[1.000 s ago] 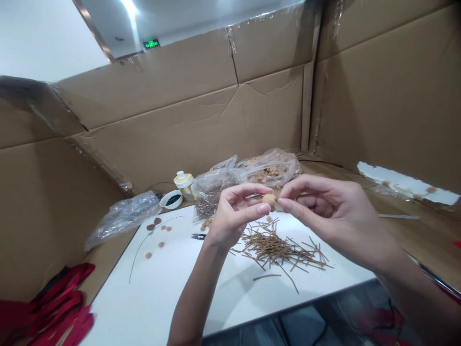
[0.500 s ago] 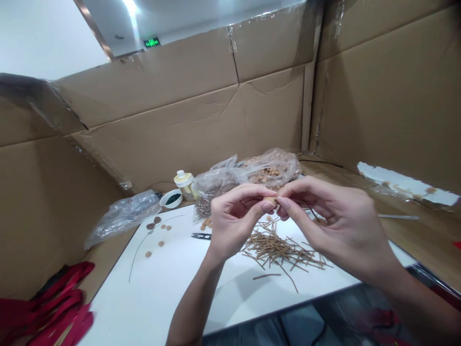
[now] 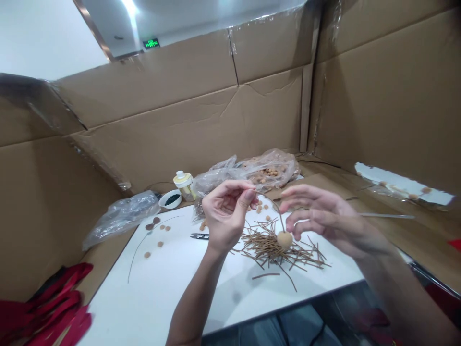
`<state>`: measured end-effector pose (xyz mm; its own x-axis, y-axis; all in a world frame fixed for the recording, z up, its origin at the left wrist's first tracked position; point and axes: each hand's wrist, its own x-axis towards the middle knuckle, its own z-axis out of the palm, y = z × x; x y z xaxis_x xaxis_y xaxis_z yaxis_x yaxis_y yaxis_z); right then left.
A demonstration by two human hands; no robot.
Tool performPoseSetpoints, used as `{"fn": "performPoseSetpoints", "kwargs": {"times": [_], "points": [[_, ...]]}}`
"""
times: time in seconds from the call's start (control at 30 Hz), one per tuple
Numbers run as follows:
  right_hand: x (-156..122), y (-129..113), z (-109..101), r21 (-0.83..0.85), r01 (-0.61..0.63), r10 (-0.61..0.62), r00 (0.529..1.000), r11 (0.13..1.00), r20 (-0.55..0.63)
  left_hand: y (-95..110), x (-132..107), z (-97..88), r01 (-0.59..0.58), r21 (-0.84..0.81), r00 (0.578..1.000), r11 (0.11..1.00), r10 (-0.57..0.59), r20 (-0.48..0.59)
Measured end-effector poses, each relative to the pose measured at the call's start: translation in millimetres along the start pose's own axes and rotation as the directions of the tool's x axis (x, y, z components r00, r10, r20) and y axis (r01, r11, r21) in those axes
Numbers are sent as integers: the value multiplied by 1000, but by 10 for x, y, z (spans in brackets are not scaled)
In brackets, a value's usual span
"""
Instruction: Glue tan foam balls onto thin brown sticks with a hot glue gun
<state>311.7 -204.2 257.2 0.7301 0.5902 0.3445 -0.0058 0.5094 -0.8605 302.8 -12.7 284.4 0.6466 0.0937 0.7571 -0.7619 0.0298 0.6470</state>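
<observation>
My left hand [image 3: 225,218] is raised above the white board [image 3: 169,283], thumb and forefinger pinched on the upper end of a thin brown stick [image 3: 277,211]. A small tan ball [image 3: 284,239] hangs on the stick's lower end, just over a pile of brown sticks [image 3: 281,247]. To the right of the stick my right hand [image 3: 322,218] has its fingers spread and curled loosely; a fingertip is close to the ball, and nothing shows in its grip.
Clear plastic bags of tan balls [image 3: 268,173] lie behind the hands. A small white bowl of dark beads [image 3: 171,198], a yellow-capped bottle [image 3: 184,185], small snips [image 3: 200,236] and loose tan discs [image 3: 158,235] sit left. Red cloth [image 3: 54,307] lies bottom left. Cardboard walls [image 3: 201,125] surround.
Both hands pinched the ball together before. Now they have parted: the ball hangs lower on a stick held by my left hand, and my right hand has let go and spread its fingers.
</observation>
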Motion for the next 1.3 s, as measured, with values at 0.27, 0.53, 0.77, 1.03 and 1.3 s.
{"fn": "performPoseSetpoints", "kwargs": {"times": [0.27,0.53,0.77,1.03,1.3], "points": [[-43,248,288,165,64,-34,983,984,-181,70,-12,34,30,150,998,988,-20,-67],[-41,203,294,186,117,-67,965,976,-255,68,-7,16,-12,132,999,991,17,-38],[-43,219,285,-56,207,-213,917,977,-338,94,-18,22,-22,177,999,984,26,-21],[-35,192,225,-492,150,-362,856,858,-369,-21,-4,65,151,163,986,975,-160,43],[-223,-258,-1418,-716,-414,-249,740,562,-624,-542,172,-175,481,462,758,745,-618,209]]}}
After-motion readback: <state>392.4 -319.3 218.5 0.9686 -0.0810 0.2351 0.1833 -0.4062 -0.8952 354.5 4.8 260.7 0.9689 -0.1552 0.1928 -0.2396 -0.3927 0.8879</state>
